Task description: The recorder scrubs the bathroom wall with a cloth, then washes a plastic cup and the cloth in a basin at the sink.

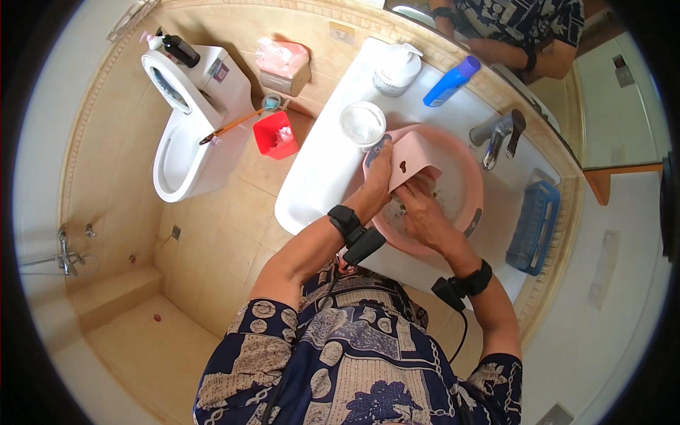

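My left hand (pixel 380 168) grips a small pink plastic container (pixel 418 152) with a cut-out hole in its side. It is tilted over a round pink basin (pixel 473 173), which stands in the white sink. My right hand (pixel 425 218) is at the container's lower edge with its fingers curled together, partly hidden by the wall. Something pale shows by those fingertips, too covered to name. Small dark bits lie scattered in the bottom of the basin below my hands. A grey patch on the container or basin shows beside my left fingers.
Left of the basin stand a white tub (pixel 363 123) and a white lidded jar (pixel 397 71). A blue bottle (pixel 452 81) and a metal faucet (pixel 499 134) are behind it, a blue basket (pixel 533 230) at right. On the floor are a red bin (pixel 275 136) and a toilet (pixel 185 159).
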`<state>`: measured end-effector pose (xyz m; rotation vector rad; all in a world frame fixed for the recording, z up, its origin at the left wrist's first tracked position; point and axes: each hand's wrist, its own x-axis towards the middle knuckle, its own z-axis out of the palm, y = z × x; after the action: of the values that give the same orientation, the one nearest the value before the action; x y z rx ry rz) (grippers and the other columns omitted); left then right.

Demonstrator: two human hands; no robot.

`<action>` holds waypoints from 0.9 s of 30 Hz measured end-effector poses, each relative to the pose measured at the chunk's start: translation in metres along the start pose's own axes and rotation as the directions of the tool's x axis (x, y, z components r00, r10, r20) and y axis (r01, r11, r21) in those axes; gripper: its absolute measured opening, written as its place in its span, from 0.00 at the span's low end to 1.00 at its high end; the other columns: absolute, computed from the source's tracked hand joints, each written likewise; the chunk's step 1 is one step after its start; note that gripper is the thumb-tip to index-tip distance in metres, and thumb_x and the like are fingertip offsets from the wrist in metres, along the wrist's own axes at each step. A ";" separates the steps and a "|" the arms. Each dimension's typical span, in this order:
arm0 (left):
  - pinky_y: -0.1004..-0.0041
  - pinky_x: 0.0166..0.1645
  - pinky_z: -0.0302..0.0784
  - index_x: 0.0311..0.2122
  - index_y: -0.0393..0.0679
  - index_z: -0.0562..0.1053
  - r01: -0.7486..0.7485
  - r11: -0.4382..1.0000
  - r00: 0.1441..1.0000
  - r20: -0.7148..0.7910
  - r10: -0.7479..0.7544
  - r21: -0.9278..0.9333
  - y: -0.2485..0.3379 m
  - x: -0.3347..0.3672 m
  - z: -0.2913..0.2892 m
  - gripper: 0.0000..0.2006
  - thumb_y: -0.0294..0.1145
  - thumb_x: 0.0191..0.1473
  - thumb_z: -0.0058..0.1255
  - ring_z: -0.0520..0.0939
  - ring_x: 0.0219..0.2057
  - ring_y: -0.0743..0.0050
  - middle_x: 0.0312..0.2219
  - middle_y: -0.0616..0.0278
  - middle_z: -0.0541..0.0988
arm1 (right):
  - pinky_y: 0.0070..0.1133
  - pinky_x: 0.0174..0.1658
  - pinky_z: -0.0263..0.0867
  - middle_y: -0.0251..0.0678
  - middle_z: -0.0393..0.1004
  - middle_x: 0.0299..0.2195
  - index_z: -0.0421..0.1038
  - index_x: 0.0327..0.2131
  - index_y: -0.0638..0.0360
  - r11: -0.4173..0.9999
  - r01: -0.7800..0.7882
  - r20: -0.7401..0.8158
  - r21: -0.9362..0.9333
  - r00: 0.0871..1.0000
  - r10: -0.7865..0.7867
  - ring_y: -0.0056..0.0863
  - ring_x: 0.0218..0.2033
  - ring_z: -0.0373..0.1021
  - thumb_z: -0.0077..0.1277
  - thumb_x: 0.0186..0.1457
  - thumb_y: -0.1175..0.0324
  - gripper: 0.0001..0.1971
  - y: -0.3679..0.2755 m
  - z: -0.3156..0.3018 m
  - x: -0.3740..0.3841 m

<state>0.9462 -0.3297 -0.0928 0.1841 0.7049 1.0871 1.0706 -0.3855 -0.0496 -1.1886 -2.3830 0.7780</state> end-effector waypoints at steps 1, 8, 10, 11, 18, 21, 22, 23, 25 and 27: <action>0.63 0.40 0.81 0.51 0.35 0.62 0.039 0.999 0.992 0.117 -0.038 -0.006 -0.002 0.003 -0.006 0.23 0.44 0.63 0.24 0.80 0.35 0.53 0.38 0.47 0.76 | 0.41 0.56 0.52 0.56 0.59 0.50 0.61 0.48 0.66 0.998 0.031 0.046 -0.059 0.999 -0.028 0.55 0.54 0.54 0.40 0.36 0.85 0.28 0.004 0.000 0.001; 0.64 0.40 0.78 0.53 0.31 0.60 -0.009 0.915 0.981 -0.174 0.087 0.404 -0.042 0.027 -0.027 0.26 0.46 0.61 0.29 0.77 0.40 0.58 0.44 0.45 0.71 | 0.40 0.51 0.56 0.53 0.66 0.43 0.68 0.42 0.64 0.952 0.035 0.127 -0.304 0.992 0.004 0.53 0.47 0.61 0.43 0.37 0.82 0.22 0.023 0.013 0.002; 0.65 0.39 0.77 0.52 0.32 0.60 0.025 0.915 0.972 -0.226 0.073 0.402 -0.054 0.034 -0.041 0.25 0.45 0.60 0.32 0.76 0.41 0.59 0.44 0.45 0.70 | 0.38 0.52 0.57 0.54 0.64 0.48 0.63 0.49 0.64 0.922 -0.073 0.262 -0.381 0.947 0.183 0.49 0.49 0.62 0.43 0.43 0.81 0.24 0.029 0.012 0.004; 0.66 0.38 0.76 0.51 0.32 0.60 0.053 0.917 0.958 -0.280 0.066 0.396 -0.059 0.037 -0.046 0.25 0.45 0.58 0.36 0.75 0.41 0.61 0.45 0.46 0.70 | 0.38 0.52 0.57 0.54 0.64 0.48 0.63 0.49 0.64 0.920 -0.074 0.256 -0.384 0.949 0.184 0.49 0.49 0.62 0.43 0.43 0.81 0.24 0.028 0.008 0.003; 0.65 0.35 0.75 0.45 0.34 0.59 0.053 0.841 0.944 -0.302 0.134 0.539 -0.039 0.003 0.013 0.21 0.41 0.55 0.44 0.75 0.39 0.60 0.40 0.46 0.70 | 0.37 0.49 0.58 0.47 0.68 0.44 0.69 0.42 0.57 0.965 -0.138 -0.060 -0.223 0.990 0.128 0.47 0.45 0.64 0.52 0.39 0.67 0.21 0.043 0.026 -0.001; 0.65 0.34 0.75 0.46 0.33 0.60 0.097 0.809 0.953 -0.288 0.093 0.580 -0.047 0.012 -0.009 0.22 0.40 0.54 0.46 0.75 0.39 0.59 0.40 0.46 0.70 | 0.36 0.49 0.57 0.46 0.69 0.43 0.67 0.44 0.57 0.975 -0.201 -0.039 -0.095 0.979 0.199 0.44 0.44 0.64 0.54 0.40 0.64 0.23 0.051 0.027 -0.001; 0.65 0.34 0.75 0.46 0.33 0.60 -0.158 0.672 0.960 -0.046 0.276 0.724 -0.062 0.021 -0.038 0.22 0.40 0.54 0.47 0.75 0.38 0.60 0.40 0.47 0.70 | 0.35 0.49 0.57 0.45 0.70 0.41 0.67 0.44 0.57 0.976 -0.210 0.033 -0.059 0.977 0.212 0.43 0.43 0.64 0.54 0.40 0.63 0.24 0.052 0.027 0.000; 0.65 0.34 0.75 0.46 0.33 0.60 -0.406 0.477 0.891 0.222 0.395 0.780 -0.072 0.026 -0.052 0.22 0.40 0.53 0.48 0.75 0.37 0.60 0.39 0.47 0.70 | 0.35 0.49 0.57 0.45 0.70 0.41 0.67 0.44 0.57 0.976 -0.211 0.030 -0.060 0.977 0.213 0.43 0.43 0.64 0.54 0.40 0.63 0.24 0.055 0.029 -0.002; 0.68 0.35 0.74 0.46 0.33 0.62 -0.189 0.714 0.964 -0.012 0.266 0.674 -0.060 0.020 -0.013 0.22 0.40 0.53 0.48 0.75 0.38 0.62 0.39 0.50 0.71 | 0.34 0.47 0.57 0.42 0.72 0.36 0.70 0.39 0.58 0.972 -0.171 -0.202 0.161 0.958 0.202 0.41 0.43 0.65 0.54 0.39 0.64 0.20 0.066 0.030 -0.009; 0.70 0.36 0.72 0.46 0.33 0.63 0.032 0.876 0.967 -0.238 0.095 0.482 -0.048 0.021 -0.007 0.22 0.40 0.53 0.48 0.74 0.39 0.64 0.38 0.53 0.72 | 0.34 0.46 0.58 0.42 0.72 0.34 0.70 0.37 0.59 0.944 -0.277 -0.015 0.180 0.959 0.285 0.41 0.42 0.65 0.54 0.39 0.64 0.18 0.063 0.014 -0.013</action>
<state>0.9837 -0.3364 -0.1299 0.4921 1.2094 0.9567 1.1090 -0.3688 -0.1004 -1.4713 -2.0853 1.0199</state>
